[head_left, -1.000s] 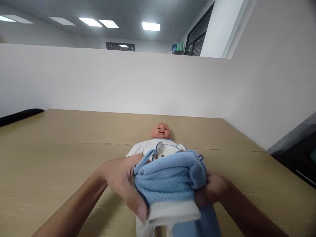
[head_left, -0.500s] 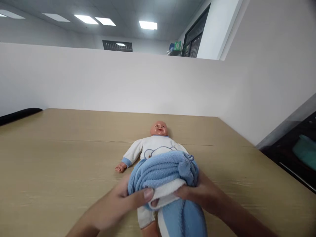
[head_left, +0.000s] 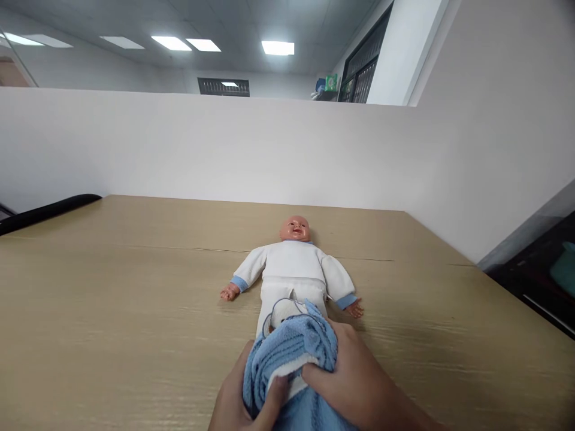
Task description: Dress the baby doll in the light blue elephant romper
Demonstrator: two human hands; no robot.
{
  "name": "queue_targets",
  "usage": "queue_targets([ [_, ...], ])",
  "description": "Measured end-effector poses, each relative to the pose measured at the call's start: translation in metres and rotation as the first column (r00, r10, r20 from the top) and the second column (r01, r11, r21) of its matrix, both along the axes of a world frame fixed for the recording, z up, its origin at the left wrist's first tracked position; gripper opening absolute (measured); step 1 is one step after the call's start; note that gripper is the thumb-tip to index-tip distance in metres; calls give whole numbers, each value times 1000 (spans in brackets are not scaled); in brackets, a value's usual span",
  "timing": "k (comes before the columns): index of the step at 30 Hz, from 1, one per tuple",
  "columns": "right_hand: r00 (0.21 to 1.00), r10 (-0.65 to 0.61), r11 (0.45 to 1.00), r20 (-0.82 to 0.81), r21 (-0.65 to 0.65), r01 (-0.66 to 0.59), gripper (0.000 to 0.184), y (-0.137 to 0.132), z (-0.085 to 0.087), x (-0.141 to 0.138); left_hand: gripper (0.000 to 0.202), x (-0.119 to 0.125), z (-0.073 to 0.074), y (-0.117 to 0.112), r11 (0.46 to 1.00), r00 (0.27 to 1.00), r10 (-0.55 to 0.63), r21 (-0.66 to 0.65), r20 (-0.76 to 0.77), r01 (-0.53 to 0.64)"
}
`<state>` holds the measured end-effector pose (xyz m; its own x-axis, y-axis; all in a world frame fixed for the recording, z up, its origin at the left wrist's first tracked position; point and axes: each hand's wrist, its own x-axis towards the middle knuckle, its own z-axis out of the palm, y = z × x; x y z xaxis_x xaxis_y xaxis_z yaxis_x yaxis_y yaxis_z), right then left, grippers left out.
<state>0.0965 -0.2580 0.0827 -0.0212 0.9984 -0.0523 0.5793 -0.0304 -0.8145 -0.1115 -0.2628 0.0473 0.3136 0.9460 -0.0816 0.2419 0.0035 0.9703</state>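
Observation:
A baby doll point(head_left: 294, 260) lies on its back with its head away from me, in a white long-sleeved top with blue cuffs and white trousers. A fluffy blue baby romper point(head_left: 291, 335) with white edging and an outlined animal-face patch is bunched up over its lower legs. My left hand point(head_left: 245, 395) grips the bunch from the left, thumb on the white edge. On the other side my right hand point(head_left: 354, 383) is closed on the same cloth, its thumb also at the white edge. The doll's feet are hidden by the cloth and my hands.
The doll rests on a wide wood-grain table point(head_left: 135, 311). Behind it rises a low white partition wall point(head_left: 251, 149). A black curved object point(head_left: 49, 212) is at the left table edge, and a dark glossy surface point(head_left: 539, 269) stands beyond the right edge.
Both hands have moved closer together and toward me with the bunched romper. It has come away from the doll's chest, so the white top, trousers and right-side arm now show.

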Motion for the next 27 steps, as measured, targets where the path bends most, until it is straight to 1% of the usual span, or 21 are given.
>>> queue_targets([
  [2, 1000, 16, 1000, -27, 23, -16, 29, 3, -4, -1, 61, 2, -5, 1, 999, 997, 33, 24, -74, -31],
  [5, 997, 28, 998, -67, 63, -24, 21, 8, -13, 0, 59, 6, -12, 5, 997, 987, 69, 38, -147, -64],
  [8, 995, 43, 993, -88, 110, -33, 17, 14, -24, 2, 50, 9, -21, 13, 996, 988, 45, 82, -150, -33],
  [10, 995, 30, 992, -96, 128, -18, 20, 19, -31, 4, 43, 10, -28, 22, 993, 990, 47, 112, -132, -32],
  [12, 993, 21, 989, -117, 146, -3, 25, 24, -37, 4, 39, 12, -32, 31, 991, 991, 73, 120, -109, -60],
  [15, 988, 28, 983, -150, 182, 0, 32, 35, -45, 5, 40, 13, -33, 44, 988, 990, 104, 123, -93, -92],
  [18, 987, 6, 979, -160, 201, 26, 32, 48, -48, 8, 41, 12, -27, 54, 985, 989, 105, 150, -108, -88],
  [20, 986, 4, 978, -166, 208, 31, 31, 55, -43, 11, 40, 11, -22, 57, 985, 988, 101, 151, -115, -83],
  [21, 986, 11, 976, -169, 215, 26, 30, 56, -38, 13, 40, 11, -19, 56, 985, 989, 102, 148, -108, -86],
  [24, 986, 58, 976, -155, 215, -24, 25, 49, -14, 12, 41, 7, -14, 48, 982, 990, 123, 156, -76, -110],
  [27, 990, 97, 987, -102, 135, -83, 29, 32, 10, 6, 46, -3, -18, 35, 975, 987, 136, 189, -88, -118],
])
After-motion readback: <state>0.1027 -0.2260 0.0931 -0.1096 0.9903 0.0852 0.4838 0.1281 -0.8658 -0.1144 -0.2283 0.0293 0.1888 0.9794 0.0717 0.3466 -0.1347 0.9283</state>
